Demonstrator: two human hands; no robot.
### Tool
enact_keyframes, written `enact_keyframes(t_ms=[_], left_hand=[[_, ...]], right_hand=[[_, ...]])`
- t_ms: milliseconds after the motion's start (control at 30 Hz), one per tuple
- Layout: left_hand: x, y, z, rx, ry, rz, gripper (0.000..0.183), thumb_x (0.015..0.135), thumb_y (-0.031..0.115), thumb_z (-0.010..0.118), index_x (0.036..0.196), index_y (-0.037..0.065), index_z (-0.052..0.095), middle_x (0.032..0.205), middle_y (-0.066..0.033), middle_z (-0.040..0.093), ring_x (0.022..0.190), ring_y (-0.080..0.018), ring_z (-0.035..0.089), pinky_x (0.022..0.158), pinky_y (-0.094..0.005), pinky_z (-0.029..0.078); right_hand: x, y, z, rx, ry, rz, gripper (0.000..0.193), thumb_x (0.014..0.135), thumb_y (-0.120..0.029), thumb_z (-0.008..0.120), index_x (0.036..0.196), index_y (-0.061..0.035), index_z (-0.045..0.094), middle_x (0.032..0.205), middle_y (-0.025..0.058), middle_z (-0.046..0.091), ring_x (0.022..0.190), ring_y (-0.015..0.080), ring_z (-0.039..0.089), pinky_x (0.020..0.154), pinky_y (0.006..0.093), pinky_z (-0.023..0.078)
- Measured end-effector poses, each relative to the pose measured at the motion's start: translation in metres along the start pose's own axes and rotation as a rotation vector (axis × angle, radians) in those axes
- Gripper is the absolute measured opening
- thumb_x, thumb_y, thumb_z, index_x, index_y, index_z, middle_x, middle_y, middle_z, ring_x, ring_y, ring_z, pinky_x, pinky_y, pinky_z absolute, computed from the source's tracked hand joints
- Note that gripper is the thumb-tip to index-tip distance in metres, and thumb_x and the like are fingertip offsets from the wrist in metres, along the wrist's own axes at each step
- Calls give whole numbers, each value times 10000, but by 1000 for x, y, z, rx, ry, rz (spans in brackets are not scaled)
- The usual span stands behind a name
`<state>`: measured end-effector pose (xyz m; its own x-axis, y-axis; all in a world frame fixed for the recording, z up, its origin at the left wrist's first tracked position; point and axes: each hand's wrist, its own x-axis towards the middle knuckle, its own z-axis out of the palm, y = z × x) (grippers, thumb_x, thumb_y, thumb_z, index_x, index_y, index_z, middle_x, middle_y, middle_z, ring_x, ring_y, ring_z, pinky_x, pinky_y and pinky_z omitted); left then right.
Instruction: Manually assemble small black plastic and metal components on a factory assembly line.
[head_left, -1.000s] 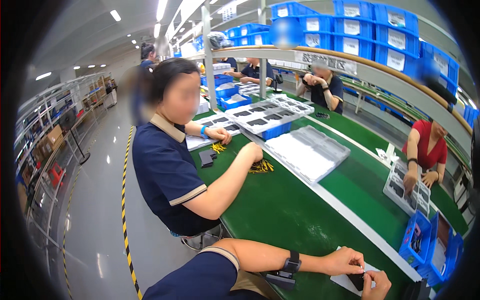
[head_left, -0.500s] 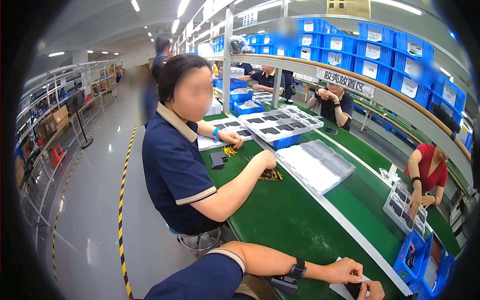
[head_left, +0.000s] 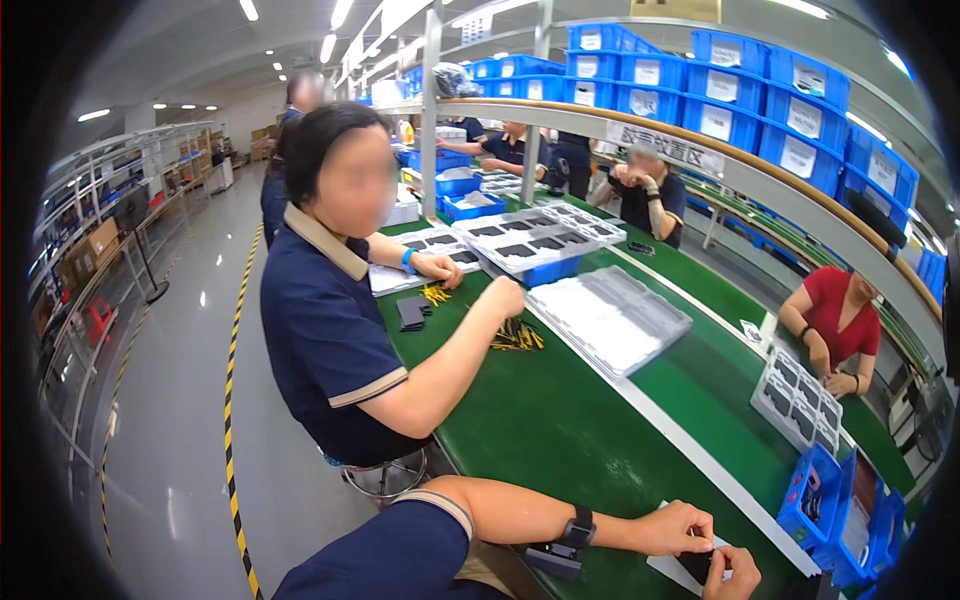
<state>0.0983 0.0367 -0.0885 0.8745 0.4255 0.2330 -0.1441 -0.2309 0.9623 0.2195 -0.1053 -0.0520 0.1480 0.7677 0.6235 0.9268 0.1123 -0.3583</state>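
Note:
At the lower right, my left hand (head_left: 683,527) pinches at the upper edge of a flat black piece (head_left: 697,567). Thumb and fingers of my right hand (head_left: 733,573) close on the same piece from its right side. Both hands are just above the green table, close together. Under the piece lies a white sheet (head_left: 668,573), partly covered by my hands. What exactly the black piece is cannot be made out. A black wrist strap (head_left: 577,528) is on my left forearm, above a dark grey block (head_left: 553,562) at the table edge.
A co-worker (head_left: 330,300) sits to my left by yellow-black strips (head_left: 516,335) and dark flat pieces (head_left: 413,312). An empty clear tray (head_left: 610,320) lies ahead. Blue bins (head_left: 812,500) stand at right; a person in red (head_left: 840,320) works by a filled tray (head_left: 797,400).
The whole view has turned slightly, shifting the scene left. My hands stay together at the black piece. The co-worker's right hand has risen a little from the strips.

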Motion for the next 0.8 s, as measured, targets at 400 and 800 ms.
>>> enact_keyframes(t_ms=[400, 800], left_hand=[[8, -11, 6, -44, 3, 78, 203, 801, 174, 654, 803, -20, 594, 677, -62, 615, 504, -93, 557, 409, -233, 441], [17, -2, -16, -77, 120, 59, 237, 842, 256, 620, 880, 22, 602, 735, -15, 590, 592, -74, 576, 467, -224, 458]], right_hand=[[-1, 0, -1, 10, 14, -20, 75, 825, -42, 633, 878, 6, 656, 765, 136, 640, 648, 260, 614, 594, 334, 484], [-4, 0, -3, 10, 7, 10, 74, 823, -52, 633, 868, 3, 655, 782, 140, 649, 661, 258, 625, 617, 329, 496]])
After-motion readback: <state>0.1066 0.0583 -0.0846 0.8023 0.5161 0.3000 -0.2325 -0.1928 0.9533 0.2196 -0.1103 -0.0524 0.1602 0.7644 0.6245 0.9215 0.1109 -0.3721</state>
